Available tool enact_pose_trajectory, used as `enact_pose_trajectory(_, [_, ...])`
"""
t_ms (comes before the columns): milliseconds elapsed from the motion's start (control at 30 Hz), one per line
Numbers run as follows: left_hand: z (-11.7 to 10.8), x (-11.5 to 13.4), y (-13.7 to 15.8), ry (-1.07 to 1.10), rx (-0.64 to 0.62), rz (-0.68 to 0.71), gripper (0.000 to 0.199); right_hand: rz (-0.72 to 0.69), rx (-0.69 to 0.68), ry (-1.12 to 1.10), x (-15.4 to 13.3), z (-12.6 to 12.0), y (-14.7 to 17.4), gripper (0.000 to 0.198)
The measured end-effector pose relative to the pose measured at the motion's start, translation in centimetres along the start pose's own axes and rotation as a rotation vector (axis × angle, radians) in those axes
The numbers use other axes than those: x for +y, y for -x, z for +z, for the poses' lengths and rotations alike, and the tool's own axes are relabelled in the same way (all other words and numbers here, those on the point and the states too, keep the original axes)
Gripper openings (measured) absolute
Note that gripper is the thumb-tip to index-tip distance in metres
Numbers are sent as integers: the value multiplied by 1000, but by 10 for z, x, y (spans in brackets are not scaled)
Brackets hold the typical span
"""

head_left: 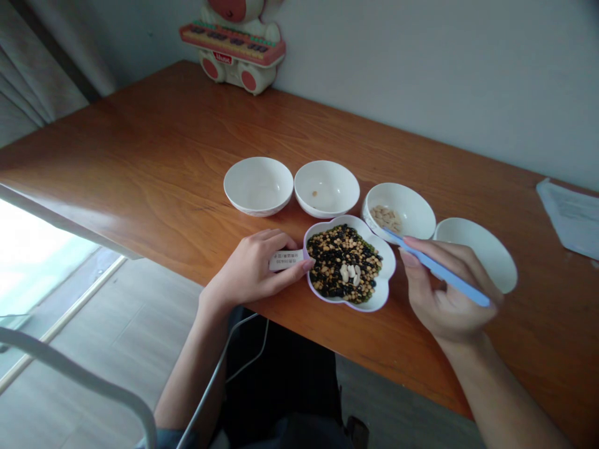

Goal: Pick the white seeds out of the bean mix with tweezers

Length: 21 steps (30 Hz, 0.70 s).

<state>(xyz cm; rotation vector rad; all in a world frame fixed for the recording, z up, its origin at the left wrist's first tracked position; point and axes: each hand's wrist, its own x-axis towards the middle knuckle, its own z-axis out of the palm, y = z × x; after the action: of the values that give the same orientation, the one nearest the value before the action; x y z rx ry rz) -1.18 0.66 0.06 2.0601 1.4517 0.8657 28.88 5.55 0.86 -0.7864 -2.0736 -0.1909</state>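
my left hand [250, 262] gripping the scalloped dish [386, 267] of mixed beans [334, 252], my right hand [449, 312] gripping blue tweezers [442, 270], 4 white bowls [258, 184] on the worktop [154, 143]

Dim overall; daylight from left, blown-out glare at left edge; pale sheen on tabletop's [154, 143] left side.

White bowls [259, 182]: four, centre to right of frame. Lobed dish [385, 267]: one, centre, its dark and tan beans [333, 249] too many to count; pale pieces [350, 274] there, several, overlapping, exact number unclear. Pale slices [386, 218] in third bowl from left: many, uncounted. Hands: two, left hand [255, 265] lower centre, right hand [452, 296] lower right. Blue tool [442, 271]: one. Toy keyboard [234, 45]: one, upper left of centre.
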Motion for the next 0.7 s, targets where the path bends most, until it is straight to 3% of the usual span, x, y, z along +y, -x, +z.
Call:
enact_pose_trajectory(333, [0, 1, -1, -6, 0, 0, 32, 84, -97, -106, 0, 1, 3, 13])
enact_pose_trajectory(700, [0, 0, -1, -2, -5, 4, 32, 81, -152, -167, -4, 3, 2, 14])
